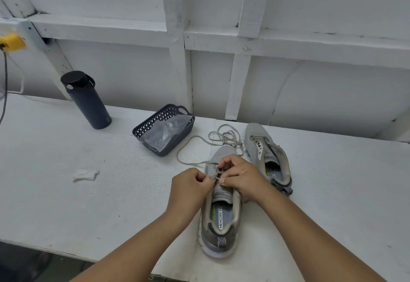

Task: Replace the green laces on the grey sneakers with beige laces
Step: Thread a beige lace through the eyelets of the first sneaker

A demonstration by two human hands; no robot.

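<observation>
Two bare forearms enter from the lower edge of the head view. No sleeve covers either forearm up to the frame edge. The left hand [190, 185] carries no glove, ring, watch or band on its visible surfaces; the wrist directly behind it is uncovered. The right hand [240, 176] is likewise ungloved, with no jewellery on the visible fingers or on the wrist behind it. A short, unpainted nail shows on one right-hand finger.

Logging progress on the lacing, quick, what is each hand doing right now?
Left hand: fingers pinch the beige lace at the near sneaker.
Right hand: fingers curled, pinching the same lace at the eyelets.
</observation>
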